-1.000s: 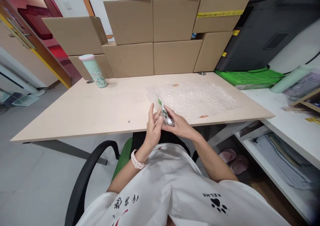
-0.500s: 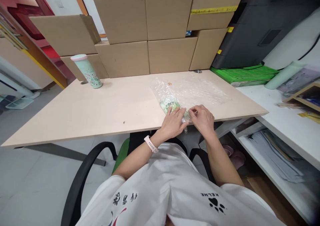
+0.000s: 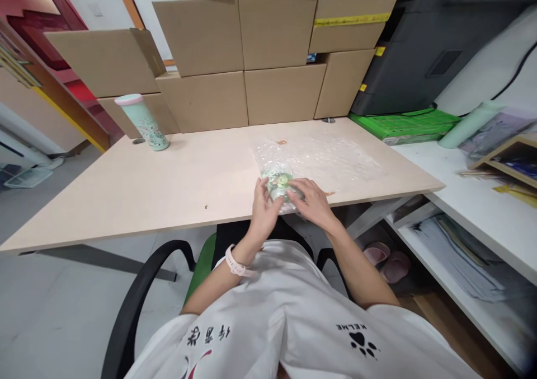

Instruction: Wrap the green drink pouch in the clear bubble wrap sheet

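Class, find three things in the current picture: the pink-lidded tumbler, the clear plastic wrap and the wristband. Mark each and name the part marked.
Pink-lidded tumbler (image 3: 145, 124): head view, middle of its body.
Clear plastic wrap (image 3: 323, 160): head view, its flat, spread-out part.
Wristband (image 3: 235, 262): head view, its strap.

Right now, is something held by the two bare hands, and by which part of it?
A green-patterned bundle in clear plastic wrap is held: left hand at its left side, right hand at its right.
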A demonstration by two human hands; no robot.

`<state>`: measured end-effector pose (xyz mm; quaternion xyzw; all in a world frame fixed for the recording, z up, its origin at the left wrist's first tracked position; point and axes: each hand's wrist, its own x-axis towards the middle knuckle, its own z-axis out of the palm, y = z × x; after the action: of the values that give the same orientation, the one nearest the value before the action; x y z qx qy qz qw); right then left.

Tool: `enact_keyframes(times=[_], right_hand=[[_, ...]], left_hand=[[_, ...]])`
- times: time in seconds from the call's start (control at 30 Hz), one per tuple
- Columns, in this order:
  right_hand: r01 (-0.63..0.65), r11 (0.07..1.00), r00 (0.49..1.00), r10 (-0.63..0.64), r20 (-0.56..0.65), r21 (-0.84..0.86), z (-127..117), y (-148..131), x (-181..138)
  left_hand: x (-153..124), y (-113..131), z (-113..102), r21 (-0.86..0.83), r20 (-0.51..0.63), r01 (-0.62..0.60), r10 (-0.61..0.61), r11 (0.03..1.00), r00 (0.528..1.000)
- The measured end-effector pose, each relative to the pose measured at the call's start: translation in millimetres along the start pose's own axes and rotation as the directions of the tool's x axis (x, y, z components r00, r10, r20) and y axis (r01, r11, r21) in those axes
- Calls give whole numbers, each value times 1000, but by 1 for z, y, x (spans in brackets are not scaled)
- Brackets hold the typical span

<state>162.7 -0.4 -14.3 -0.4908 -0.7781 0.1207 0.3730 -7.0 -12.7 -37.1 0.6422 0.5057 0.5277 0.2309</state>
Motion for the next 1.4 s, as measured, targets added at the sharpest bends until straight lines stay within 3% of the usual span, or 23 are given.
enact_keyframes(times=[0.1, 0.17, 0.33, 0.53, 0.63, 0.8, 0.93, 1.03, 1.13, 1.3, 1.4], right_hand=[[48, 998, 998, -50, 48, 45, 8, -20, -2], [53, 993, 993, -63, 95, 105, 12, -33, -1], [-1, 950, 976, -67, 206, 311, 15, -46, 4], [-126, 925, 954, 13, 300, 359, 3, -25, 8], [-75, 954, 970, 3, 242, 289, -8, -8, 7], [3, 999, 995, 1, 103, -32, -29, 16, -4], [-97, 995, 995, 97, -12, -20, -39, 21, -10], [-62, 998, 998, 62, -6, -15, -37, 20, -10], [-18, 998, 1000, 19, 20, -66, -29, 22, -7], [-103, 994, 994, 103, -32, 22, -17, 24, -4], [-65, 998, 997, 65, -27, 2, -12, 17, -5]], left_hand=[[0, -11, -17, -85, 25, 144, -143, 986, 989], [-8, -9, -26, -118, 20, 146, -144, 982, 989], [-36, 19, -35, -95, -32, 13, -16, 995, 999], [-20, 28, -16, 243, 175, -275, 236, 930, 956], [-5, 23, 1, 315, 261, -337, 260, 887, 929], [4, 24, 30, 489, 364, -360, 189, 794, 912], [4, 32, 37, 673, 388, -382, 138, 633, 911], [7, 36, 35, 717, 417, -405, 117, 568, 902], [11, 35, 33, 705, 414, -401, 118, 585, 902], [17, 23, 26, 669, 309, -271, 74, 692, 948], [20, 15, 19, 642, 287, -240, 62, 728, 956]])
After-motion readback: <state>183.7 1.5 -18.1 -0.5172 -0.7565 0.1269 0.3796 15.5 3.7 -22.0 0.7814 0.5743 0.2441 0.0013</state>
